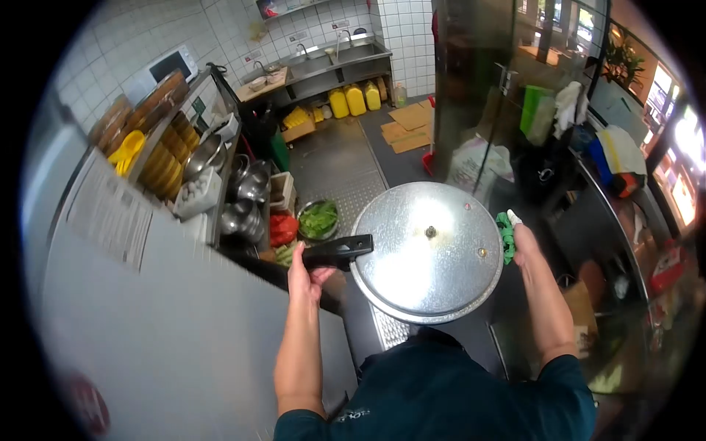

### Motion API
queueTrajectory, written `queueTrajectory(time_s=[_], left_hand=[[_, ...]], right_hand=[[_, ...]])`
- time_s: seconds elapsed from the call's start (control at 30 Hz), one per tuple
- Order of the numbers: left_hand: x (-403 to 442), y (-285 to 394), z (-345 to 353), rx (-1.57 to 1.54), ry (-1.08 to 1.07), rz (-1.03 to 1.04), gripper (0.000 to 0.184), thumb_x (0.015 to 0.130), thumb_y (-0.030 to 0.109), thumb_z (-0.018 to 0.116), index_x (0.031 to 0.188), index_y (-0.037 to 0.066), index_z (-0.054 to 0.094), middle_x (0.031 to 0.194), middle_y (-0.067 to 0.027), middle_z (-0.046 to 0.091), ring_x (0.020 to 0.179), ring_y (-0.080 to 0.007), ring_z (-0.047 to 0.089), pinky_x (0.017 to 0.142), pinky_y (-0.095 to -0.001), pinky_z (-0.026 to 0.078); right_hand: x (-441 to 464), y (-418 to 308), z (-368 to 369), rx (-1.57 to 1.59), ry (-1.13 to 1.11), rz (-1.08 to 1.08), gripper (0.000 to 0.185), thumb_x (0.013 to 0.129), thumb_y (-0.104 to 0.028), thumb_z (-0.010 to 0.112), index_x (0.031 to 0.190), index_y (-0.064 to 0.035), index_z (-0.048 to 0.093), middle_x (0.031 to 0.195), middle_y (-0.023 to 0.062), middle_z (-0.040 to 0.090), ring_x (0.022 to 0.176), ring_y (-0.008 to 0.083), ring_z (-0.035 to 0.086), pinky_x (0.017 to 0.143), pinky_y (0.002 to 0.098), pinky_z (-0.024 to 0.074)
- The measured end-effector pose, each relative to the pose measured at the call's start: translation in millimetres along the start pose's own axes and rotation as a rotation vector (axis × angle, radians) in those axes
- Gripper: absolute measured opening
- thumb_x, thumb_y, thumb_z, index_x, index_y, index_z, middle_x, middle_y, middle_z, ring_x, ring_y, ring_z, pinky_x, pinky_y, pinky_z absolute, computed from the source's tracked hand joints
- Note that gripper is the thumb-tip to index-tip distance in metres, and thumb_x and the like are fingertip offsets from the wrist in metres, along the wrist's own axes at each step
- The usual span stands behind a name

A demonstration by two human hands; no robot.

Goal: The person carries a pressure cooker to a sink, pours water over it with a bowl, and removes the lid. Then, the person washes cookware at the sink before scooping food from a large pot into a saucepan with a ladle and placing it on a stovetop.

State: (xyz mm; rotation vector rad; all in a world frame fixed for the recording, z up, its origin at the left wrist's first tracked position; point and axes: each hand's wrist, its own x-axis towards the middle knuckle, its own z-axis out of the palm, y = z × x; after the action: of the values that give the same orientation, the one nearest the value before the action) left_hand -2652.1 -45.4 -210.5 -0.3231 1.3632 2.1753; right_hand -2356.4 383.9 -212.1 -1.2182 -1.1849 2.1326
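Observation:
A large silver pressure cooker (419, 272) with its round lid on is held up in front of my body. My left hand (306, 275) is closed around the black long handle (331, 252) on the cooker's left side. At the opposite side my right hand (521, 241) grips the rim area through a bunched green cloth (507, 237). A small valve (431, 232) stands at the middle of the lid. Whatever part of the cooker lies under the green cloth is hidden, and so is the cooker's bottom.
To the left, a shelf holds metal bowls (246, 217) and a white bin (197, 192). A bowl of green leaves (318, 220) sits low beside it. Metal sinks (360, 53) line the back wall above yellow jugs (354, 99). Flattened cardboard (408, 128) lies on the floor; a glass door (474, 81) stands right.

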Motion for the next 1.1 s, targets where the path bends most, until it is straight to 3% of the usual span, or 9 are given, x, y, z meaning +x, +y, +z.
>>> queueTrajectory(time_s=[0.17,0.27,0.3,0.43,0.53,0.57,0.67,0.93,1.1], left_hand=[[143.5,54.7,26.1,0.01,0.041,0.005,0.068,0.088,0.059,0.067,0.125,0.002,0.06,0.108,-0.0177,0.071,0.08,-0.0334,0.073,0.069,-0.0441,0.063],[219.6,87.7,57.7,-0.01,0.024,0.014,0.065,0.089,0.059,0.067,0.121,0.003,0.062,0.105,-0.0169,0.072,0.08,-0.0326,0.073,0.07,-0.0437,0.063],[246.4,99.6,67.2,-0.039,-0.006,0.04,0.061,0.092,0.053,0.067,0.115,-0.003,0.062,0.1,-0.0192,0.073,0.077,-0.033,0.075,0.066,-0.0463,0.065],[365.3,143.1,120.2,-0.048,0.014,0.044,0.055,0.094,0.05,0.065,0.115,-0.001,0.063,0.099,-0.0175,0.073,0.077,-0.0323,0.075,0.066,-0.0445,0.065],[457.1,168.5,149.3,-0.028,-0.067,0.022,0.054,0.094,0.05,0.066,0.114,-0.001,0.062,0.099,-0.0168,0.073,0.077,-0.0314,0.074,0.067,-0.0428,0.065],[486.5,180.3,161.3,-0.021,-0.084,0.012,0.055,0.093,0.051,0.066,0.113,0.0,0.062,0.099,-0.017,0.072,0.08,-0.0314,0.074,0.071,-0.0437,0.065],[584.7,214.7,200.3,-0.028,-0.08,-0.03,0.055,0.093,0.052,0.066,0.112,0.0,0.062,0.101,-0.0175,0.072,0.084,-0.0323,0.074,0.074,-0.0464,0.064],[803.8,277.4,301.6,-0.066,-0.019,-0.003,0.059,0.091,0.052,0.069,0.11,-0.003,0.061,0.1,-0.02,0.071,0.082,-0.034,0.073,0.074,-0.0491,0.063],[942.2,311.4,352.7,-0.067,0.013,0.003,0.058,0.092,0.051,0.069,0.11,-0.003,0.061,0.103,-0.0201,0.071,0.084,-0.0365,0.072,0.084,-0.0568,0.058]], right_hand=[[128.0,-30.9,118.2,0.02,0.133,-0.035,0.036,0.105,-0.045,0.053,0.093,-0.0146,0.068,0.065,-0.0029,0.054,0.05,0.0125,0.045,0.045,0.03,0.0354],[195.7,-68.7,159.3,-0.05,0.021,0.016,0.036,0.105,-0.044,0.051,0.094,-0.0141,0.067,0.07,-0.0002,0.059,0.054,0.015,0.051,0.049,0.0322,0.0407],[219.2,-78.5,176.2,-0.075,0.014,0.015,0.036,0.105,-0.045,0.05,0.093,-0.015,0.067,0.072,0.0004,0.061,0.057,0.0153,0.055,0.051,0.0317,0.0446],[316.9,-113.0,241.1,-0.021,0.005,-0.001,0.039,0.104,-0.049,0.051,0.092,-0.016,0.067,0.079,0.0017,0.066,0.065,0.018,0.062,0.063,0.0355,0.0541],[381.7,-133.1,282.9,-0.048,0.042,-0.025,0.038,0.103,-0.05,0.052,0.092,-0.017,0.067,0.079,0.0018,0.066,0.066,0.0183,0.062,0.063,0.036,0.0541],[400.1,-140.3,304.1,-0.014,0.119,-0.02,0.037,0.103,-0.05,0.052,0.089,-0.0189,0.066,0.072,-0.0014,0.063,0.057,0.0145,0.056,0.053,0.0302,0.0481],[488.2,-164.5,335.5,0.011,0.067,-0.022,0.037,0.103,-0.05,0.054,0.089,-0.019,0.067,0.067,-0.0036,0.059,0.052,0.0126,0.051,0.047,0.0288,0.0418],[715.2,-257.8,459.9,-0.015,0.073,-0.009,0.035,0.103,-0.047,0.055,0.088,-0.0183,0.068,0.068,-0.0034,0.06,0.054,0.0132,0.051,0.049,0.0309,0.0423],[852.0,-308.0,538.6,-0.019,0.041,0.012,0.036,0.104,-0.045,0.053,0.088,-0.0177,0.068,0.069,-0.0038,0.061,0.055,0.0129,0.052,0.05,0.0301,0.043]])
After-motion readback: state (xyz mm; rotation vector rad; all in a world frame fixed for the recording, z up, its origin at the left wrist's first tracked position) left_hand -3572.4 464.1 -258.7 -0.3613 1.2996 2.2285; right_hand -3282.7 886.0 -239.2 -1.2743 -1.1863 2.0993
